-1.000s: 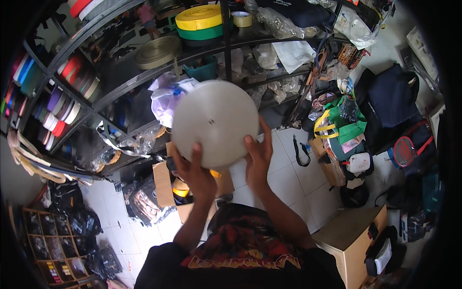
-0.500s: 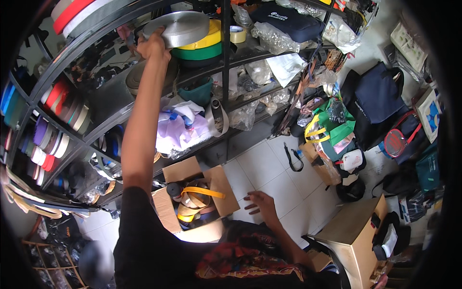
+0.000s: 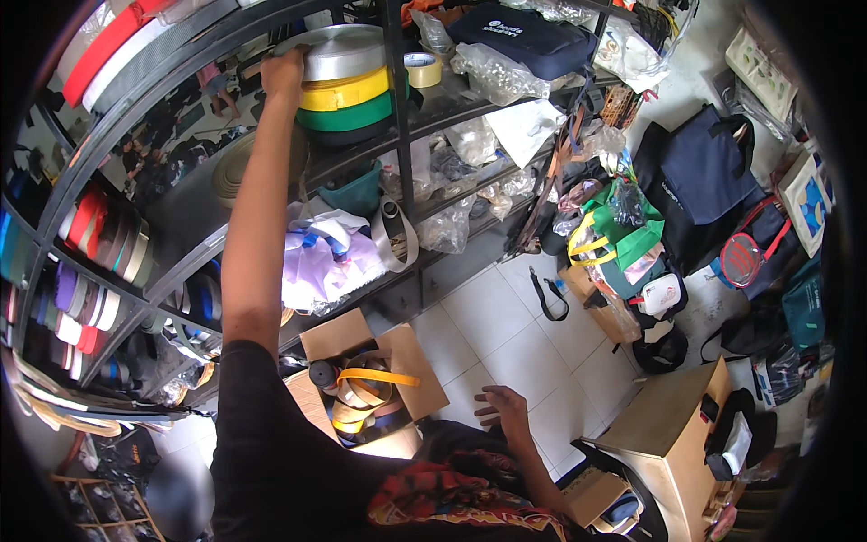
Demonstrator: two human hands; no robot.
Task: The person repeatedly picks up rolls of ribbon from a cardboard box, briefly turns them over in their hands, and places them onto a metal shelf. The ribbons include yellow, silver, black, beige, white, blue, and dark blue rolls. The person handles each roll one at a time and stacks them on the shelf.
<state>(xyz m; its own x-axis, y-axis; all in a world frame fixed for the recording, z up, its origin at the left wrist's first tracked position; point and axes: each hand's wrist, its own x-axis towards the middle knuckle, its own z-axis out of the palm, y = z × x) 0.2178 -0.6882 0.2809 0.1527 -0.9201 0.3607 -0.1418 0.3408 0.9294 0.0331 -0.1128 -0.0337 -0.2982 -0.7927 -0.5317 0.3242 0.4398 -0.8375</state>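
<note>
My left arm reaches up to the shelf. My left hand (image 3: 283,72) is closed on the left edge of a grey webbing roll (image 3: 343,56), its fingertips partly hidden. That roll lies flat on top of a yellow webbing roll (image 3: 345,91), with a green webbing roll (image 3: 348,117) and a black one beneath. A dull brown coil (image 3: 237,172) sits lower on the shelf, partly behind my forearm. My right hand (image 3: 506,408) hangs low by my body, fingers apart, holding nothing, to the right of an open cardboard box (image 3: 411,361) of strap rolls.
Black shelving (image 3: 404,135) runs along the left and back, with an upright post beside the stack. Tape (image 3: 422,70) and a dark blue bag (image 3: 519,41) share that shelf. Bags (image 3: 709,172) crowd the right side. A wooden cabinet (image 3: 664,420) stands at lower right above white floor tiles (image 3: 519,339).
The grey roll, earlier tilted and overhanging the yellow one, now lies level and lined up on it. My left hand has shifted slightly with it. My right hand is a little lower.
</note>
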